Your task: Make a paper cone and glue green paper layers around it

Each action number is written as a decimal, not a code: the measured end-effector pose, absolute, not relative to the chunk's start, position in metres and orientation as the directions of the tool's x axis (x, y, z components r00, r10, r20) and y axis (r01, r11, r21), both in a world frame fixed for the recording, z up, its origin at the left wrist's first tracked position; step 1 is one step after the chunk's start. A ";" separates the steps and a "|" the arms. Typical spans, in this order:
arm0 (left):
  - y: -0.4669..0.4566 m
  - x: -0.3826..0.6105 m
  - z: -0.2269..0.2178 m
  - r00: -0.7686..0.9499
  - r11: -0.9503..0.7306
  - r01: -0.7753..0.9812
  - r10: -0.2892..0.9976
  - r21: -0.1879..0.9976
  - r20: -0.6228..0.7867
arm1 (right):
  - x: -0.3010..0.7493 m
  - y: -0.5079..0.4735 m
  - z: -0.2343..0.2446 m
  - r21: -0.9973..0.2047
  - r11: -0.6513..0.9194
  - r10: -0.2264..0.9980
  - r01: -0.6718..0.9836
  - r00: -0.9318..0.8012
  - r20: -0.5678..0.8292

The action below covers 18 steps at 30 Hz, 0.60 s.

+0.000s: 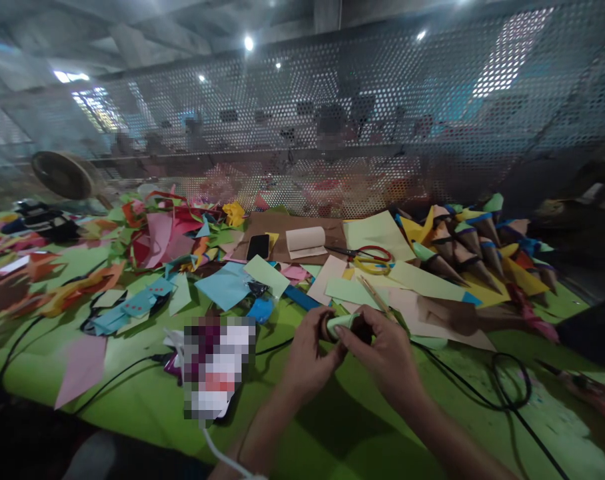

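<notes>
Both my hands meet over the green tabletop, around a rolled piece of light green paper point(341, 325) whose open end shows. A brown edge beside it looks like a card cone, mostly hidden by my fingers. My left hand point(312, 353) is closed round its left side. From the right, my right hand point(385, 347) pinches the green paper with its thumb on the near edge. Just beyond my hands lie loose sheets of light green paper point(350, 291) and a thin tan stick point(375, 293).
Scissors point(375, 255), a paper roll point(306, 241) and a black phone point(258, 247) lie behind. Paper-trimmed cones point(465, 243) are stacked right. A blurred-screen phone point(220, 367) and black cable point(512, 380) lie nearby. Another person's hand point(2, 293) is left; another person's arm point(477, 317) reaches from the right.
</notes>
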<state>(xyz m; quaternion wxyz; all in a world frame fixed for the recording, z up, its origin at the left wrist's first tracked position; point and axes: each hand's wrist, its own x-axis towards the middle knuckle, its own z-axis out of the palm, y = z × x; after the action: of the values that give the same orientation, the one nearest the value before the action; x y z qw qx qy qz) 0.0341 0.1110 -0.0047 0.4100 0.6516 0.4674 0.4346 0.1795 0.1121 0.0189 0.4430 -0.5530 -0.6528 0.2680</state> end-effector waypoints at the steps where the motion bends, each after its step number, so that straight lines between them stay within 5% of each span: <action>1: 0.111 0.034 -0.006 0.186 -0.241 0.264 0.963 0.934 0.195 | 0.180 0.112 0.019 -0.847 0.236 0.961 0.476 0.015 0.276; 18: 0.111 0.033 -0.009 0.177 -0.257 0.192 0.958 0.947 0.224 | 0.179 0.110 0.032 -0.946 0.176 0.981 0.274 -0.132 0.144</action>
<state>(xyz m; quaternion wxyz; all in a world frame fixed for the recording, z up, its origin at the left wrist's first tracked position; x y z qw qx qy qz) 0.0330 0.1112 -0.0090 0.4154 0.6450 0.4460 0.4611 0.1793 0.1104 0.0325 0.4336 -0.4959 -0.6324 0.4075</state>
